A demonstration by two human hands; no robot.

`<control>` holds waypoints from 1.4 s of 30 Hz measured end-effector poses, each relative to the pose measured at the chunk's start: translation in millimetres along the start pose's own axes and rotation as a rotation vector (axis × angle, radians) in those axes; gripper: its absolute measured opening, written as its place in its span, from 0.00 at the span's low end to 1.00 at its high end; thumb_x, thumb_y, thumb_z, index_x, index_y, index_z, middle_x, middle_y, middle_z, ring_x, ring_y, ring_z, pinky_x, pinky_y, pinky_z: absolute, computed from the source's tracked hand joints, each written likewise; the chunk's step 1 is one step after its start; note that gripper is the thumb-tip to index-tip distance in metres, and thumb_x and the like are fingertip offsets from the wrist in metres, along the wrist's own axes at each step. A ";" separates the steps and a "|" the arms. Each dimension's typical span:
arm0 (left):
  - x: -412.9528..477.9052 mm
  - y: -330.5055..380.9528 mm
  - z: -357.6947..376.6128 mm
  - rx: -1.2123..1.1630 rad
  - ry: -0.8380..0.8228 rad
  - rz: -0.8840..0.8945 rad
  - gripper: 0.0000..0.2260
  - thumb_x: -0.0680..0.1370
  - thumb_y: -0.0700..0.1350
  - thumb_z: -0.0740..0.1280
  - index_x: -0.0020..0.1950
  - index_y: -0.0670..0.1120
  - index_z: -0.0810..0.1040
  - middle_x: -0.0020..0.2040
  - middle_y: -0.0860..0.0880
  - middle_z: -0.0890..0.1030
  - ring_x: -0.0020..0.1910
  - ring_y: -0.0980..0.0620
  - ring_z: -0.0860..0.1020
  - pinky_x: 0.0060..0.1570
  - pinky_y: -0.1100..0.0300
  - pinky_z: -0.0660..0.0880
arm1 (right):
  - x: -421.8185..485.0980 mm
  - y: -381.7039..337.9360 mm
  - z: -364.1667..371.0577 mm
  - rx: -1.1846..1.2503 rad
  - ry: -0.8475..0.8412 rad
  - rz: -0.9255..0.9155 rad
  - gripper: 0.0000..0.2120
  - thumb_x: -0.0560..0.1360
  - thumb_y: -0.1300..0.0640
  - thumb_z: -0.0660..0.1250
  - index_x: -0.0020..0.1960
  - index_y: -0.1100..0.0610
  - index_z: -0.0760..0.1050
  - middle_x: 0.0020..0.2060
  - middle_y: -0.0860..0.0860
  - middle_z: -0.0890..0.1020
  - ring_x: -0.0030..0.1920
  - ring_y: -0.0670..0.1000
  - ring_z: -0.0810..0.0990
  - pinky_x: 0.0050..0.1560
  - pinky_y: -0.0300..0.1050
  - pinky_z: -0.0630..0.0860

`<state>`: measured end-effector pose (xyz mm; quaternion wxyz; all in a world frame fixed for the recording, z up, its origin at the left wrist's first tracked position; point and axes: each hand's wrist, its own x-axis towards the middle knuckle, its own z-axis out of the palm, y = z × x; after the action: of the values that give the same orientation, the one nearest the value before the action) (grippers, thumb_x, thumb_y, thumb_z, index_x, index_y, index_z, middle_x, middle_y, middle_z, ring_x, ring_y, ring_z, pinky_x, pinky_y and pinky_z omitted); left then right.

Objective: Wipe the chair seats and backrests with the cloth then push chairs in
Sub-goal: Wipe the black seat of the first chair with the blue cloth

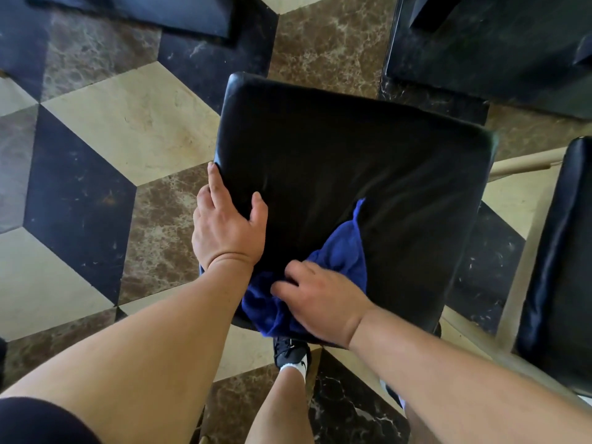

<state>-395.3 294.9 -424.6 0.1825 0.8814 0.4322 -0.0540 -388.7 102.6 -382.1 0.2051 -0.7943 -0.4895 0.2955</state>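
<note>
Right hand (323, 302): palm down, fingers loosely spread and pressed flat onto the blue cloth (339, 254), pinning it against the seat; not pinching.
Left hand (229, 224): clasped over the left edge of the seat, thumb on top of the cushion, fingers laid along the rim, gripping the chair itself.
Cloth: blue, crumpled, lying on the near part of the seat; one corner trails up toward the middle, the bulk bunched under and to the left of the right hand, hanging slightly over the near edge.
Chair seat (336, 155): black, padded, glossy, roughly square, seen from above.
Second chair (557, 267): black cushion, at the right edge, near the first.
Shoe (290, 352): dark, white sock, just below the seat's near edge.
Floor (128, 129): marble tiles, cream, brown and black cube pattern.
</note>
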 end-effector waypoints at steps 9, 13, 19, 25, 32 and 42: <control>1.9 -1.0 2.5 -0.003 0.007 -0.015 0.39 0.79 0.69 0.56 0.85 0.55 0.49 0.78 0.45 0.68 0.67 0.37 0.75 0.56 0.38 0.75 | 61.7 115.5 -112.7 -0.069 0.399 0.365 0.10 0.79 0.57 0.66 0.59 0.56 0.80 0.53 0.60 0.76 0.50 0.65 0.79 0.50 0.61 0.77; 2.7 -2.1 4.8 0.012 0.009 -0.023 0.38 0.79 0.70 0.55 0.85 0.56 0.48 0.78 0.45 0.68 0.66 0.35 0.75 0.54 0.37 0.75 | 58.4 151.2 -139.7 -0.117 0.461 0.510 0.10 0.81 0.54 0.64 0.61 0.54 0.77 0.56 0.59 0.75 0.52 0.62 0.79 0.53 0.60 0.77; 2.0 -3.5 4.8 0.024 -0.004 -0.028 0.37 0.79 0.70 0.55 0.85 0.57 0.47 0.78 0.43 0.67 0.66 0.34 0.75 0.55 0.35 0.75 | 5.8 108.0 -97.6 -0.160 0.286 0.401 0.10 0.78 0.59 0.67 0.59 0.57 0.80 0.51 0.60 0.76 0.46 0.65 0.79 0.41 0.59 0.77; 1.2 -0.6 4.8 0.026 -0.004 -0.043 0.37 0.79 0.70 0.54 0.84 0.58 0.47 0.79 0.43 0.67 0.67 0.34 0.74 0.58 0.33 0.73 | -59.0 57.1 -42.6 -0.058 -0.025 0.130 0.10 0.77 0.58 0.67 0.58 0.55 0.79 0.48 0.59 0.76 0.42 0.62 0.78 0.36 0.58 0.78; 1.8 -0.6 6.8 0.046 0.003 -0.050 0.37 0.79 0.70 0.54 0.84 0.58 0.48 0.78 0.41 0.67 0.66 0.32 0.74 0.57 0.31 0.73 | -72.9 89.6 -58.6 -0.169 -0.310 -0.221 0.16 0.76 0.57 0.70 0.63 0.51 0.75 0.55 0.56 0.74 0.49 0.58 0.78 0.39 0.54 0.80; 2.2 -1.8 6.2 0.046 -0.002 -0.044 0.37 0.80 0.69 0.55 0.84 0.57 0.49 0.77 0.40 0.67 0.65 0.31 0.74 0.55 0.29 0.73 | -26.9 186.4 -158.0 -0.115 0.343 0.508 0.12 0.80 0.59 0.66 0.63 0.55 0.78 0.55 0.60 0.75 0.51 0.64 0.79 0.52 0.57 0.77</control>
<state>-395.0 295.3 -431.4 0.1616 0.8756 0.4499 -0.0687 -169.7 -8.7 -372.4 0.1590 -0.9398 -0.2496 0.1708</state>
